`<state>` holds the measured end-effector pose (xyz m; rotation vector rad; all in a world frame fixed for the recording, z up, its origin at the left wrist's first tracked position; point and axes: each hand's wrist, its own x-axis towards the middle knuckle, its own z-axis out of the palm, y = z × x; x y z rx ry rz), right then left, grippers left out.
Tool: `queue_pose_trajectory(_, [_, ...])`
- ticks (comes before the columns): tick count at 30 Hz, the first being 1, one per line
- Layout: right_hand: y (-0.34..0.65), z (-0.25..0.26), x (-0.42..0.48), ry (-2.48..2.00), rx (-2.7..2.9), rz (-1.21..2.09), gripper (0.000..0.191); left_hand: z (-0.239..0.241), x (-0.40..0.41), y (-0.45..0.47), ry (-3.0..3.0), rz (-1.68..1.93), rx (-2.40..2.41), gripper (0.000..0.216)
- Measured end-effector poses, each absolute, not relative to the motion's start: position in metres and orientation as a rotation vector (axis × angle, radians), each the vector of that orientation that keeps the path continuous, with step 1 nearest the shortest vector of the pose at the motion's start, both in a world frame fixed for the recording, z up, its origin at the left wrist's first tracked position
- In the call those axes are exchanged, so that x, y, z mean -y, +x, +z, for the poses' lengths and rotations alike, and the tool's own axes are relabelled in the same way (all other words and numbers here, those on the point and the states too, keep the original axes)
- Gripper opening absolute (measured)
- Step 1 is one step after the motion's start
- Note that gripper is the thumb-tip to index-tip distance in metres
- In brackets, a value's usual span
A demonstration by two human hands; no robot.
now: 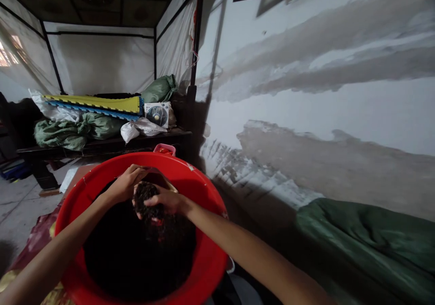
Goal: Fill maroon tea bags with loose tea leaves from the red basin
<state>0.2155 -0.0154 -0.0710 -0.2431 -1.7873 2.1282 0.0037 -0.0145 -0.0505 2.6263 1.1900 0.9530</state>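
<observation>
A large red plastic tub (212, 232) is in front of me, with a mass of dark, loose, soil-like material (129, 259) inside. My right hand (168, 200) is closed round a clump of dark, crumbly, fibrous material (146, 198), held above the rest. My left hand (125, 185) is beside it on the left, fingers bent over the edge of what looks like a bag (159, 177) with a pale rim. The bag's mouth is spread behind the clump, and its lower part is hidden by my hands.
Behind the tub, a dark wooden bed frame (170, 136) bears green sacks (102, 126), yellow and blue foam mats (102, 103) and a box fan (157, 114). A pink basket (165, 149) touches the tub's far side. To the right are a large green sack (367, 246) and a patchy wall (322, 119).
</observation>
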Motion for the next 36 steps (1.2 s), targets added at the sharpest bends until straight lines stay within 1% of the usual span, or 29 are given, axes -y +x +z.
queue_pose_trajectory(3, [0.224, -0.070, 0.004, -0.229, 1.675, 2.039, 0.062, -0.050, 0.014, 0.002, 2.598, 0.965, -1.237, 0.042])
queue_pose_trajectory(5, [0.227, -0.071, -0.007, -0.327, 1.710, 1.870, 0.054, -0.051, 0.013, 0.002, 2.588, 0.995, -1.273, 0.043])
queue_pose_trajectory(6, [0.228, -0.073, -0.012, -0.377, 1.740, 1.718, 0.050, -0.052, 0.013, 0.003, 2.592, 1.004, -1.288, 0.042])
queue_pose_trajectory(9, [0.228, -0.079, -0.025, -0.451, 1.901, 1.113, 0.043, -0.055, 0.011, 0.004, 2.616, 1.001, -1.333, 0.040])
queue_pose_trajectory(11, [0.225, -0.084, -0.029, -0.505, 2.027, 0.796, 0.044, -0.058, 0.011, 0.006, 2.627, 0.979, -1.339, 0.041])
queue_pose_trajectory(13, [0.221, -0.089, -0.029, -0.583, 2.099, 0.608, 0.050, -0.060, 0.011, 0.007, 2.619, 0.969, -1.351, 0.042])
queue_pose_trajectory(17, [0.214, -0.092, -0.023, -0.634, 2.118, 0.428, 0.051, -0.060, 0.013, 0.007, 2.544, 0.952, -1.462, 0.046])
queue_pose_trajectory(22, [0.211, -0.087, -0.014, -0.548, 2.068, 0.339, 0.041, -0.055, 0.016, 0.006, 2.485, 0.954, -1.539, 0.043])
queue_pose_trajectory(25, [0.210, -0.082, -0.005, -0.499, 2.078, 0.275, 0.030, -0.054, 0.016, 0.005, 2.449, 0.954, -1.597, 0.040])
queue_pose_trajectory(27, [0.208, -0.078, 0.004, -0.479, 2.118, 0.207, 0.022, -0.052, 0.016, 0.005, 2.419, 0.965, -1.624, 0.038])
queue_pose_trajectory(30, [0.206, -0.075, 0.017, -0.446, 2.254, 0.090, 0.017, -0.049, 0.015, 0.005, 2.363, 1.020, -1.670, 0.035])
queue_pose_trajectory(31, [0.205, -0.074, 0.019, -0.456, 2.304, 0.043, 0.019, -0.048, 0.015, 0.004, 2.336, 1.049, -1.692, 0.035])
queue_pose_trajectory(32, [0.205, -0.075, 0.021, -0.480, 2.350, -0.004, 0.025, -0.046, 0.016, 0.003, 2.304, 1.081, -1.722, 0.036])
queue_pose_trajectory(35, [0.207, -0.077, 0.021, -0.565, 2.454, -0.139, 0.053, -0.039, 0.017, -0.002, 2.220, 1.168, -1.836, 0.036])
queue_pose_trajectory(36, [0.209, -0.078, 0.019, -0.578, 2.479, -0.188, 0.058, -0.037, 0.018, -0.003, 2.204, 1.192, -1.875, 0.036])
